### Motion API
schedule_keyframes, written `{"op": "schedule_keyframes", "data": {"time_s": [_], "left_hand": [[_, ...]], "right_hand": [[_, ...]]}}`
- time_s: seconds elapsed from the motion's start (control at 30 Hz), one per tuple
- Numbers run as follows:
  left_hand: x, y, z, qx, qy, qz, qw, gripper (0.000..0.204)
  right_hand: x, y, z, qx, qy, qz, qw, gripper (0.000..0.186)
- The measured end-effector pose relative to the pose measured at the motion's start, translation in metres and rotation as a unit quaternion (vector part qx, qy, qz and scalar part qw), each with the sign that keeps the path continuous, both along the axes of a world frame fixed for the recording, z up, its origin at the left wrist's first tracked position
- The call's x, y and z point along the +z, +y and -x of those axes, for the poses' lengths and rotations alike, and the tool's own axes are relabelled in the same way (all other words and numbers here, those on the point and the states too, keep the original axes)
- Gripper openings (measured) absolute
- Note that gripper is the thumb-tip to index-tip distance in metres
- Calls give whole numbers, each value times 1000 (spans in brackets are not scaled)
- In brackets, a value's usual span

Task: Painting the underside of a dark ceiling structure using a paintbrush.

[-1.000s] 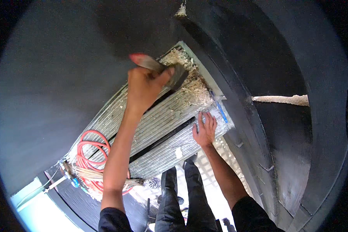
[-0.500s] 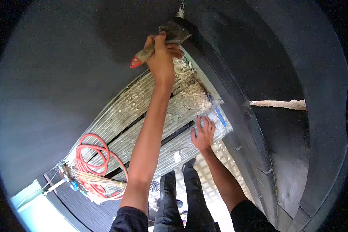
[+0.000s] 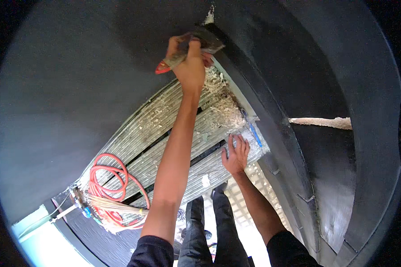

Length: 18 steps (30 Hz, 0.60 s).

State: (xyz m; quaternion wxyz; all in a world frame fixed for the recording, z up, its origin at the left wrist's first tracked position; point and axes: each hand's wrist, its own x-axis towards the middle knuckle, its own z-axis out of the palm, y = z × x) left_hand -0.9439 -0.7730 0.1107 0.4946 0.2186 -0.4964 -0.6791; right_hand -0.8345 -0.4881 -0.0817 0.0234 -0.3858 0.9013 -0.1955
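A wide paintbrush (image 3: 211, 41) with a wooden, red-tipped handle is held in my left hand (image 3: 189, 62), its fingers wrapped round the handle. The brush's broad head lies close to the corner where the dark wall (image 3: 98, 58) meets a dark ledge (image 3: 245, 66); whether its bristles touch cannot be made out. Fingers stretched out, my right hand (image 3: 237, 155) lies flat on the ridged plank bench (image 3: 173, 129) near its right end. Just beyond that hand is a thin blue item (image 3: 255, 135).
Pale flakes and debris (image 3: 223, 109) cover the planks' far end. A coiled red hose (image 3: 120, 171) and a bundle of thin sticks (image 3: 113, 202) lie at the bench's left end. Dark gaps run between planks. A pale, rough strip (image 3: 321, 122) shows in the dark panels at right.
My left hand and the paintbrush have shifted slightly down and to the right, the brush turning a little. My right hand stays on the bench.
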Motion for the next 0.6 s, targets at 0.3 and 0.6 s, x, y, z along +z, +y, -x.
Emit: {"op": "schedule_keyframes", "data": {"time_s": [0.3,0.6], "left_hand": [[13,44,-31,-151,-53,-148,976,14],[20,-15,-12,-151,-106,-29,982,16]], "right_hand": [[-2,2,-1,-5,-3,-24,1000,66],[-3,0,-3,4,1,-10,1000,67]]}}
